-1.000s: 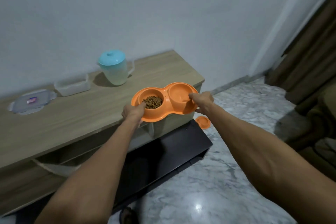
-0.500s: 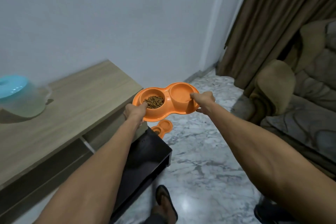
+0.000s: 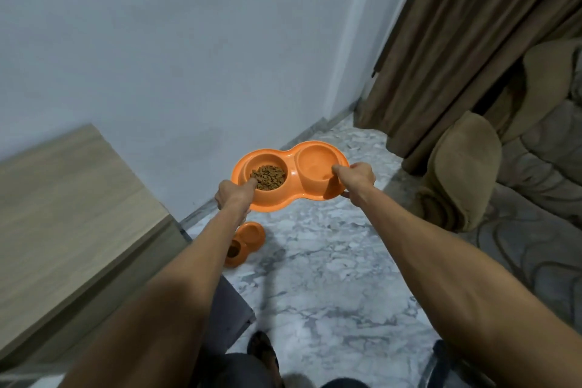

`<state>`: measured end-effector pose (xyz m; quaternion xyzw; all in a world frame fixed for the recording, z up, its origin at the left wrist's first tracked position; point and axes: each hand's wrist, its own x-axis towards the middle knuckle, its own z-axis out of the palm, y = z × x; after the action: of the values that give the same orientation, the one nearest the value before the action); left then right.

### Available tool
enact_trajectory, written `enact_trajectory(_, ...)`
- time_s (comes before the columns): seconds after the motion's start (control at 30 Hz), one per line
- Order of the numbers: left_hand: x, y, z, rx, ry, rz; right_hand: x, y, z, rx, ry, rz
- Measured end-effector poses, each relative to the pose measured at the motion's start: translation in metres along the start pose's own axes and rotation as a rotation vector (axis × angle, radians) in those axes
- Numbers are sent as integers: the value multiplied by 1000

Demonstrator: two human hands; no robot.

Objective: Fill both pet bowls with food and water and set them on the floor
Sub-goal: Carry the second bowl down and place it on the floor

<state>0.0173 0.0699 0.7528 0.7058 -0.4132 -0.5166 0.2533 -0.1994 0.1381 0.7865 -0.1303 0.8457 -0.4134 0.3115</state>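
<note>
I hold an orange double pet bowl [image 3: 293, 164] in the air over the floor, tilted slightly. Its left cup holds brown kibble [image 3: 268, 176]; the right cup looks to hold clear water. My left hand [image 3: 233, 195] grips the bowl's left end and my right hand [image 3: 356, 176] grips its right end. A second orange double bowl [image 3: 247, 241] stands on the marble floor below, next to the cabinet, with kibble in its near cup; my left forearm partly hides it.
A wooden cabinet top [image 3: 63, 214] fills the left side, with a dark lower shelf [image 3: 226, 309] beneath. A brown sofa [image 3: 472, 183] and a curtain [image 3: 456, 41] stand at right. Grey marble floor [image 3: 330, 261] lies between. My sandalled foot [image 3: 263, 353] is at bottom.
I have turned right with the bowl, away from the cabinet. The jug and containers have left the view, and the bowl on the floor now shows more fully.
</note>
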Motion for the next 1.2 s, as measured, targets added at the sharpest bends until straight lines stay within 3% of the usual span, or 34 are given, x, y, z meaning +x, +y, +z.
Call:
enact_trajectory(0.33, 127, 18, 95, 70, 115, -65, 164, -19, 61, -64, -112, -14)
enact_trajectory(0.57, 213, -10, 185, 14, 253, -196, 312, 13, 142, -177, -234, -24)
enact_trajectory(0.7, 282, -65, 243, -17, 348, -254, 396, 61, 195, -239, -273, -53)
enact_trajectory(1.2, 509, -361, 426, -227, 403, -469, 626, 336, 379, -360, -378, -13)
